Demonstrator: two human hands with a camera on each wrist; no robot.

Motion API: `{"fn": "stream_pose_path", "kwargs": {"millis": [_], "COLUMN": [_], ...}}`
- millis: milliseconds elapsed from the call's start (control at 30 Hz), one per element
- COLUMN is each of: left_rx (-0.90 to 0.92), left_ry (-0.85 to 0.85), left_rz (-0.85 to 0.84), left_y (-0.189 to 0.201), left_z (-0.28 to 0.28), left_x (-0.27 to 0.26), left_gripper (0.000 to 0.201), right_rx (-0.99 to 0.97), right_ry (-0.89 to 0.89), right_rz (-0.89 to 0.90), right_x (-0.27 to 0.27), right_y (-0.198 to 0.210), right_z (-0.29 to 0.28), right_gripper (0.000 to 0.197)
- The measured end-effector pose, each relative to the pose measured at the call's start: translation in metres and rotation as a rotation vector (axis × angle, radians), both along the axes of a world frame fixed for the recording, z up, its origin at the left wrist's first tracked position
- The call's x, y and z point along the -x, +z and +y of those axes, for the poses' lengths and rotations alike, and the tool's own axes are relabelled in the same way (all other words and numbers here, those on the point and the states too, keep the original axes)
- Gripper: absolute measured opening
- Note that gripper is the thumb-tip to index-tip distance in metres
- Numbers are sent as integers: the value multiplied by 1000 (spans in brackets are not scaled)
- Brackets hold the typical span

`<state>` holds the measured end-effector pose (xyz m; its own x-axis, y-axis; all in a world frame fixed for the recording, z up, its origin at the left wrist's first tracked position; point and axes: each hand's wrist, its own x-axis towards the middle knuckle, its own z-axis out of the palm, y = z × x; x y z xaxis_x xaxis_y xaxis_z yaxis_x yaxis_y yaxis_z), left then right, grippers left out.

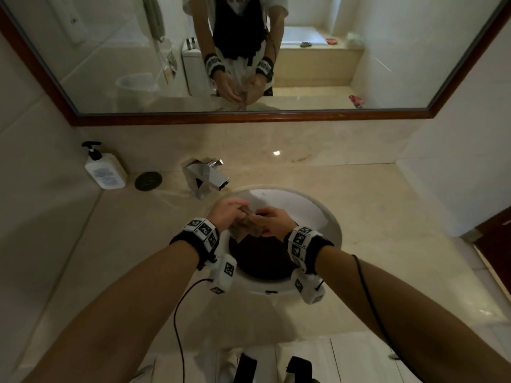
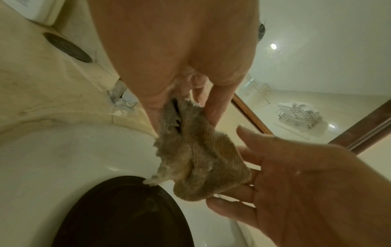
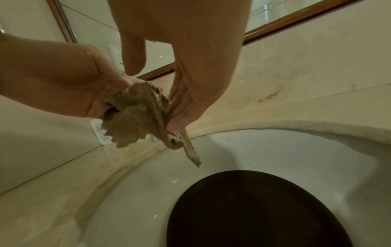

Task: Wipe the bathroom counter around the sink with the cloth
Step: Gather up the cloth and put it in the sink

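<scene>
A small frayed brown cloth (image 1: 246, 228) hangs bunched between both hands over the white sink (image 1: 320, 217). My left hand (image 1: 235, 210) pinches its upper end between thumb and fingers, seen close in the left wrist view (image 2: 186, 115). My right hand (image 1: 262, 221) holds the other end; its fingers (image 2: 249, 175) lie behind the cloth (image 2: 196, 158) with the thumb raised apart. In the right wrist view the right hand (image 3: 175, 120) clamps a fold of the cloth (image 3: 131, 120), and a strip dangles below. The beige marble counter (image 1: 373, 205) surrounds the basin.
A chrome faucet (image 1: 206, 178) stands behind the basin on the left. Farther left are a dark round disc (image 1: 148, 181) and a white pump bottle (image 1: 105, 170) in the corner. A wood-framed mirror (image 1: 249, 117) runs along the back wall. The basin bottom (image 1: 260, 258) is dark.
</scene>
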<state>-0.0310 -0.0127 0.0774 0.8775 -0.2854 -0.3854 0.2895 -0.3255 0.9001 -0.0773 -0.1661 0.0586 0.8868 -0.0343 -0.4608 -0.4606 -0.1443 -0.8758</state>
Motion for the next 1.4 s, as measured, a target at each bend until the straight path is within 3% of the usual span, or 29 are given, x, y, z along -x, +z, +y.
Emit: {"fn": "stream_pose_path", "kwargs": {"millis": [67, 133, 267, 433, 500, 633, 733, 800, 933, 1133, 1400], "left_rx": [15, 33, 106, 107, 81, -56, -189, -257, -422, -559, -665], "left_ry": [-5, -26, -104, -106, -104, -136, -119, -90, -131, -153, -188], "left_rz": [11, 5, 18, -25, -38, -35, -20, -28, -24, -65, -162], "left_y": [0, -1, 0, -10, -14, -28, -41, -49, -60, -61, -46], "left_z": [-1, -1, 2, 0, -3, -7, -8, -7, -5, -3, 4], "left_x": [-1, -3, -6, -19, -22, -26, -31, -33, -36, -40, -33], "left_gripper": [51, 57, 60, 59, 56, 54, 56, 62, 85, 73, 74], "right_rx": [-16, -18, 24, 21, 4, 57, 247, 389, 472, 516, 650], "right_ry": [-17, 30, 115, 7, -23, 4, 91, 181, 198, 179, 233], "right_rz": [8, 16, 17, 17, 30, 59, 138, 200, 243, 218, 134], "right_x": [0, -1, 0, -10, -14, -25, -35, -40, -50, -62, -60], "right_y": [-3, -4, 2, -2, -7, -19, -32, -40, -55, -63, -45], "right_z": [0, -1, -1, 0, -1, -8, -18, -25, -42, -57, -54], "right_gripper": [59, 58, 21, 21, 10, 6, 13, 30, 58, 65, 71]}}
